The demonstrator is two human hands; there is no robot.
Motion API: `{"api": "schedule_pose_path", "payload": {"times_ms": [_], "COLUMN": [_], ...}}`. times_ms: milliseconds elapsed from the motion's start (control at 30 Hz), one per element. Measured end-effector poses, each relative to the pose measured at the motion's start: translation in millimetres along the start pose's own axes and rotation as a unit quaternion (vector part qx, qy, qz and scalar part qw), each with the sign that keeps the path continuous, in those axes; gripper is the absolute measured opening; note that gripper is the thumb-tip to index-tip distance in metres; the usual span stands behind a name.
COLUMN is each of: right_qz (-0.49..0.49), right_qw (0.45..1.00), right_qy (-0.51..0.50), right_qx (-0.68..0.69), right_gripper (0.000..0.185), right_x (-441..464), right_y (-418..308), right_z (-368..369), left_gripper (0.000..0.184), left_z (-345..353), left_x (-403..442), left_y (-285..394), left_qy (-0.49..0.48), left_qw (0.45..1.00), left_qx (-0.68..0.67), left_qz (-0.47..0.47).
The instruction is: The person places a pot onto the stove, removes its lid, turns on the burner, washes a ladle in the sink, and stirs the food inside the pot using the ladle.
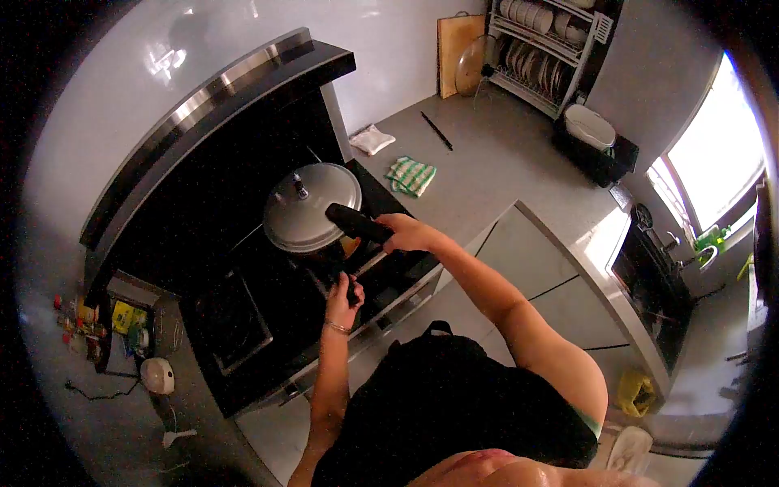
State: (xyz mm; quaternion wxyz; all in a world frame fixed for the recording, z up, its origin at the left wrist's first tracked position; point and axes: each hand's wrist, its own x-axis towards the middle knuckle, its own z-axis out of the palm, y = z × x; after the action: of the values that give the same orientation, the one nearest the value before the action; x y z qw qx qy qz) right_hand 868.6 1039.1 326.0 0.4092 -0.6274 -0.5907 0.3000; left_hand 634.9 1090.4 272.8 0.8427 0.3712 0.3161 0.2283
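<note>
A silver pressure cooker lid with a small valve on top sits over a pot on the black stove. My right hand is wrapped round the lid's long black handle. Lower and to the left, my left hand is closed on a dark handle that appears to belong to the pot; the pot's body is mostly hidden under the lid. The two handles point at an angle to each other. A bit of orange shows just beneath the lid handle.
A green-striped cloth and a folded white cloth lie on the counter beside the stove. Farther back are a black stick, a glass lid, a cutting board and a dish rack. The sink is at right.
</note>
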Motion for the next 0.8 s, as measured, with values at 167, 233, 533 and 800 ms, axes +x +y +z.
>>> {"api": "schedule_pose_path", "payload": {"times_ms": [167, 233, 533, 800], "right_qz": [0.106, 0.119, 0.133, 0.128], "right_qw": [0.989, 0.978, 0.986, 0.978], "right_qy": [0.020, -0.018, 0.038, 0.032], "right_qx": [0.104, 0.172, 0.088, 0.160], "right_gripper": [0.056, 0.053, 0.040, 0.039], "right_x": [1.4, 4.4, 7.6, 16.6], "right_y": [-3.9, -15.1, -32.2, -31.2], "right_z": [18.4, 18.3, 30.2, 21.9], "left_gripper": [0.033, 0.032, 0.031, 0.034], "left_z": [-0.9, -3.2, -2.1, -9.2], "left_x": [-0.9, 1.5, 0.6, 2.2], "left_y": [-1.4, -1.8, -3.8, -7.5], "left_qy": [0.018, 0.021, 0.033, -0.004], "left_qw": [1.000, 1.000, 0.999, 1.000], "left_qx": [-0.004, -0.003, -0.015, -0.019], "left_qz": [-0.008, -0.002, 0.020, 0.024]}}
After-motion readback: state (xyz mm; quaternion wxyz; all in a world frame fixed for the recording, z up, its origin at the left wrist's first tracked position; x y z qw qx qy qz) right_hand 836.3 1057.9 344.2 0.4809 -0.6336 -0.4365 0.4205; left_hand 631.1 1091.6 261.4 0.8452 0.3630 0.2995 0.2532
